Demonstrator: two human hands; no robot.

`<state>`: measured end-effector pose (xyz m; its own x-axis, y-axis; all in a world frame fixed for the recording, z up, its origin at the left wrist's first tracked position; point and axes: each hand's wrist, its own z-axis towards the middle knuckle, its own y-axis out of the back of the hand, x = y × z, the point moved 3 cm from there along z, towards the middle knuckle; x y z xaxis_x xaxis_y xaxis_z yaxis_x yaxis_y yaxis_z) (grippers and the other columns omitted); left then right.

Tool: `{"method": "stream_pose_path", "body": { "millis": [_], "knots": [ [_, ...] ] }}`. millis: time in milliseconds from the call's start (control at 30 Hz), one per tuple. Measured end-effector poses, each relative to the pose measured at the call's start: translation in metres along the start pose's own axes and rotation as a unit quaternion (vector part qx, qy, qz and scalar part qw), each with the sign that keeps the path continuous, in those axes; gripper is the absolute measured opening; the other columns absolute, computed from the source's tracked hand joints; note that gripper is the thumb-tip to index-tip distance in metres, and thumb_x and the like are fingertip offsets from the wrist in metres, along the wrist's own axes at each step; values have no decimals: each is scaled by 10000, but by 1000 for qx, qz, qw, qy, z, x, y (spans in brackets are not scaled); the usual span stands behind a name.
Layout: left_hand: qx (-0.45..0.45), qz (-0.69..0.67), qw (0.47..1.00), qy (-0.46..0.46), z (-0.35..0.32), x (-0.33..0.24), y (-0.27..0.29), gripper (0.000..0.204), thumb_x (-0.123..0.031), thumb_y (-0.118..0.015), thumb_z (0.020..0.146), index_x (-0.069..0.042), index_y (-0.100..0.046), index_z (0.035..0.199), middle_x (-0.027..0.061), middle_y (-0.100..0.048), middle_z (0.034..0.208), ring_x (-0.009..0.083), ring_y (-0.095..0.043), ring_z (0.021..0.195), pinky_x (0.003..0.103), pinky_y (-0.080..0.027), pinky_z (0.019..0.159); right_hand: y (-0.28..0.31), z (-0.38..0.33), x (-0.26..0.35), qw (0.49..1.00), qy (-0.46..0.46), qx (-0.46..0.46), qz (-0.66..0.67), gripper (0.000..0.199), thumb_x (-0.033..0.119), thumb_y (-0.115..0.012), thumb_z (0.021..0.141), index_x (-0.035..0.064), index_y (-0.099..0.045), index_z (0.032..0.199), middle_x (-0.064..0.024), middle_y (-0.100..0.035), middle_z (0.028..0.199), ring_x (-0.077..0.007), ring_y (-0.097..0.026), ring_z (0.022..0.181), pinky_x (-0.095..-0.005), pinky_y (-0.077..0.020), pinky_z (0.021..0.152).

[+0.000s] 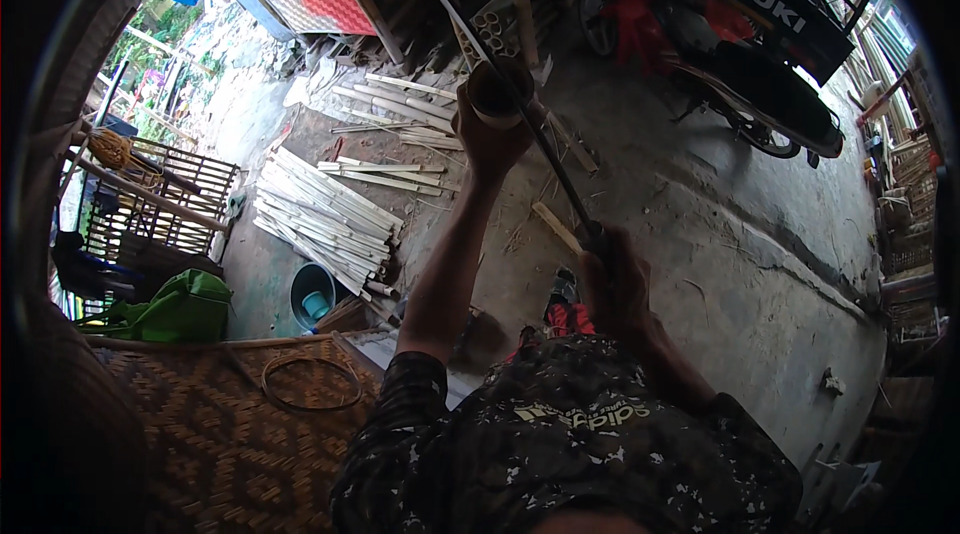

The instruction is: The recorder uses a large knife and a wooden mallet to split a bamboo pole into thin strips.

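Observation:
My left hand (pixel 488 142) is raised in front of me, its fingers wrapped round a thick hollow bamboo tube (pixel 497 116) with the open end facing me. In my right hand (pixel 618 279), nearer my body, is the dark handle of a long, narrow machete (pixel 556 159). Its blade slants up and to the left, passing across the tube's open end in this view. Whether the edge touches the bamboo I cannot tell. Beyond the tube, several round hollow bamboo ends (pixel 488 32) show in a bundle.
Split pale bamboo strips (pixel 325 214) lie piled on the floor to the left, near a dark bucket (pixel 303 306) holding a teal scoop (pixel 316 305). A green bag (pixel 190 309) and a woven bamboo platform (pixel 210 424) with a coil (pixel 345 402) sit nearer. A motorbike (pixel 765 84) stands at the far right.

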<state>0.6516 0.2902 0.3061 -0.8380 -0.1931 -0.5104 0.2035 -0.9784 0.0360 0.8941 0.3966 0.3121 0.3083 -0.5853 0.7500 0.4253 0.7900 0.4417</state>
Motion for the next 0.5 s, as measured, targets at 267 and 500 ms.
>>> {"method": "stream_pose_path", "body": {
  "millis": [267,500],
  "knots": [
    [41,1,998,48,-12,5,4,744,-174,-910,686,-26,-507,1295,113,-719,1075,220,-734,963,367,-594,852,1,-8,7,1000,-12,11,25,269,62,-639,942,-6,-521,1175,-159,-631,773,-360,-639,614,-421,-492,567],
    [2,-13,1000,-10,6,-15,50,874,-578,-709,837,37,-466,1407,161,-465,1358,327,-429,1348,464,-327,1162,2,-6,11,999,-12,-1,37,262,38,-658,923,12,-525,1147,-160,-618,753,-366,-642,615,-431,-491,561]
  ]
}}
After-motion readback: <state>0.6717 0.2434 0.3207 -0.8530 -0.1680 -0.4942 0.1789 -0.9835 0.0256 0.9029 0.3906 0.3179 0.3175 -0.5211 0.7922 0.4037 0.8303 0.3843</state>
